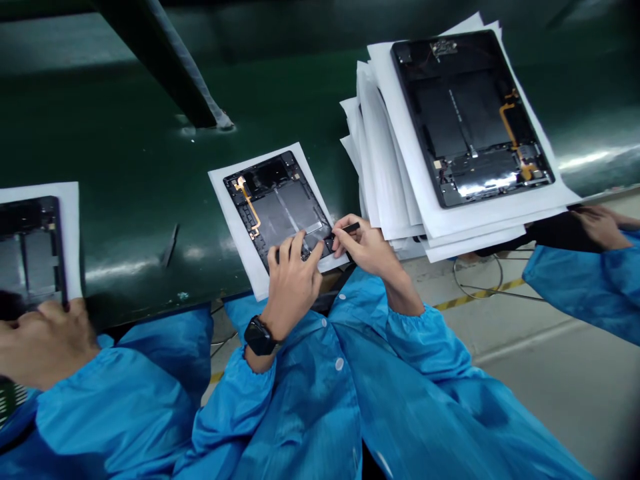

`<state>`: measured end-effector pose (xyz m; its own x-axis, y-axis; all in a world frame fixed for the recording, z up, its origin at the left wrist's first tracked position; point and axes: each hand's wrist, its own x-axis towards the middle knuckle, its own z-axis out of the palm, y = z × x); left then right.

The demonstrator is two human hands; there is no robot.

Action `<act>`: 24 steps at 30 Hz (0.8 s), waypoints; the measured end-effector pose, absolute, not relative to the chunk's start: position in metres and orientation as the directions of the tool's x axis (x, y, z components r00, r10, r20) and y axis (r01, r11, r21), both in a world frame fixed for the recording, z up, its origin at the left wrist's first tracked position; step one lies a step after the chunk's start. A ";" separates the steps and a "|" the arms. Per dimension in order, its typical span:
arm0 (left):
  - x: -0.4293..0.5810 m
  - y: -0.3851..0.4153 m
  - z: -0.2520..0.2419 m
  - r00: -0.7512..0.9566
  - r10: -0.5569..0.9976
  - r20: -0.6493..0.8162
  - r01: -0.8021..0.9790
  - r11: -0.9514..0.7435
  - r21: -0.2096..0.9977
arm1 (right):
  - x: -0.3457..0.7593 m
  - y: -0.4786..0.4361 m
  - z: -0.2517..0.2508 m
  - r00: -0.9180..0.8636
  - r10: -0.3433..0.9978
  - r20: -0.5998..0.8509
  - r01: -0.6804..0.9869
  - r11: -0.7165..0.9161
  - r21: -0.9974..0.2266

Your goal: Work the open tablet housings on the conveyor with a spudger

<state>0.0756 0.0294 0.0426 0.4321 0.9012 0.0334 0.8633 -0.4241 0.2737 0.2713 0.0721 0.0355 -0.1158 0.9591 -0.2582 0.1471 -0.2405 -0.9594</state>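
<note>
An opened tablet (285, 200) with its inner parts bare lies on a white sheet (257, 280) in front of me. An orange flex cable runs along its left side. My left hand (293, 280), with a black watch on the wrist, rests on the tablet's near edge with fingers spread. At the near right corner, my right hand (367, 247) pinches a slim black tool (351, 228). The tool's tip is hard to make out against the dark tablet, and I cannot tell its exact kind.
To the right stands a stack of white sheets (395, 167) with another opened tablet (470, 120) on top. A thin black tool (171, 245) lies on the green table (135, 200). At left, a co-worker's hand (47, 340) is on another tablet (30, 253). A post (175, 67) rises behind.
</note>
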 end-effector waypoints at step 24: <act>0.074 0.042 0.050 0.482 0.876 -0.018 0.851 -0.463 0.250 | 0.259 0.059 0.036 0.089 0.967 -0.239 0.240 -0.254 -0.937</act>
<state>0.0741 0.0416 0.0499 0.4819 0.8760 -0.0181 0.8505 -0.4627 0.2501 0.2586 0.0594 0.0364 0.0886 0.9670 -0.2391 0.2398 -0.2537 -0.9371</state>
